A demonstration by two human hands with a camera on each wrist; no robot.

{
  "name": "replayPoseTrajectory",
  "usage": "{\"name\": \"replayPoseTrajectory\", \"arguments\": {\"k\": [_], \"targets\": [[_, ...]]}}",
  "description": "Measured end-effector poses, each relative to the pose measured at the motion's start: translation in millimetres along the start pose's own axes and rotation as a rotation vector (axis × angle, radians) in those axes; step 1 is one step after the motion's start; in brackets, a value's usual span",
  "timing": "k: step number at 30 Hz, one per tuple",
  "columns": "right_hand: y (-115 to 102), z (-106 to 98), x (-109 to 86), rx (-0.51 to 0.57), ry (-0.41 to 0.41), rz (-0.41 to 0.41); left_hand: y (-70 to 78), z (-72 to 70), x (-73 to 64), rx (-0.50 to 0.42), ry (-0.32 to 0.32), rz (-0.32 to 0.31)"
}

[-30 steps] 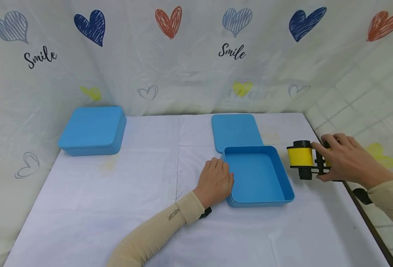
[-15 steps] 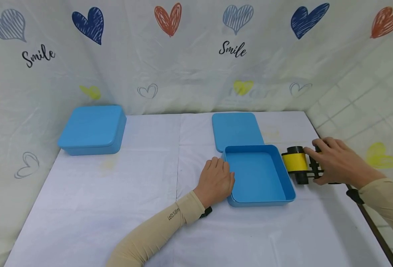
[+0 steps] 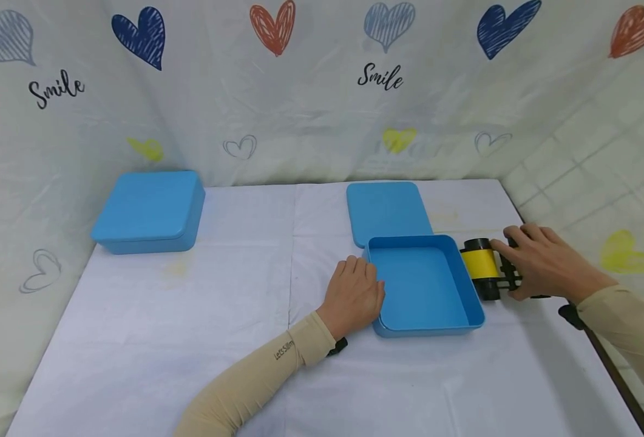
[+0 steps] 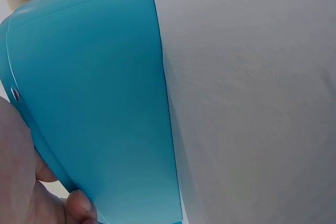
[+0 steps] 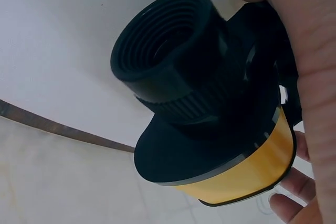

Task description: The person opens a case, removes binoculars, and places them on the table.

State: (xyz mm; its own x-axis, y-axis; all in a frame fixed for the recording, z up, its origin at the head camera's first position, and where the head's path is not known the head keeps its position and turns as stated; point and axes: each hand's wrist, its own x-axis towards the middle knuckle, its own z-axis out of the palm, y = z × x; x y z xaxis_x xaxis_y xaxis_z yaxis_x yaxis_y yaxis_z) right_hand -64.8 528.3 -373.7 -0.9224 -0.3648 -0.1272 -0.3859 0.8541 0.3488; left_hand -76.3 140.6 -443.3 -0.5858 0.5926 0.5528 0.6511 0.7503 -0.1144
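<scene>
My right hand (image 3: 556, 262) grips a pair of yellow and black binoculars (image 3: 480, 265) by the middle, close against the right wall of the open blue box (image 3: 431, 285). Whether they touch the box or the table cannot be made out. An eyepiece and one yellow barrel of the binoculars (image 5: 226, 166) fill much of the right wrist view. On the opposite side, my left hand (image 3: 352, 297) holds the box's left rim. The left wrist view has the thumb and fingers of the left hand (image 4: 31, 177) at the edge of the box wall (image 4: 94, 87).
Behind the open box lies a flat blue lid (image 3: 389, 212). A closed blue box (image 3: 147, 209) stands at the table's far left corner. White cloth covers the table (image 3: 190, 340), whose right edge (image 3: 622, 388) runs beneath my right forearm. A heart-printed sheet (image 3: 311, 109) hangs behind.
My right hand has brought the binoculars leftward and slightly lower, up to the box's right wall. The left hand and the box stay in place; the head view has shifted slightly.
</scene>
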Motion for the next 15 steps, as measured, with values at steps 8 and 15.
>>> {"name": "replayPoseTrajectory", "arguments": {"k": [8,15], "targets": [[-2.8,4.6,2.9,0.016,-0.025,0.032,-1.1,-0.4,-0.5,0.002,-0.022,0.0],[-2.9,8.7,5.7,0.033,-0.003,0.022,-1.9,-0.3,-1.1,0.007,-0.066,-0.003]]}}
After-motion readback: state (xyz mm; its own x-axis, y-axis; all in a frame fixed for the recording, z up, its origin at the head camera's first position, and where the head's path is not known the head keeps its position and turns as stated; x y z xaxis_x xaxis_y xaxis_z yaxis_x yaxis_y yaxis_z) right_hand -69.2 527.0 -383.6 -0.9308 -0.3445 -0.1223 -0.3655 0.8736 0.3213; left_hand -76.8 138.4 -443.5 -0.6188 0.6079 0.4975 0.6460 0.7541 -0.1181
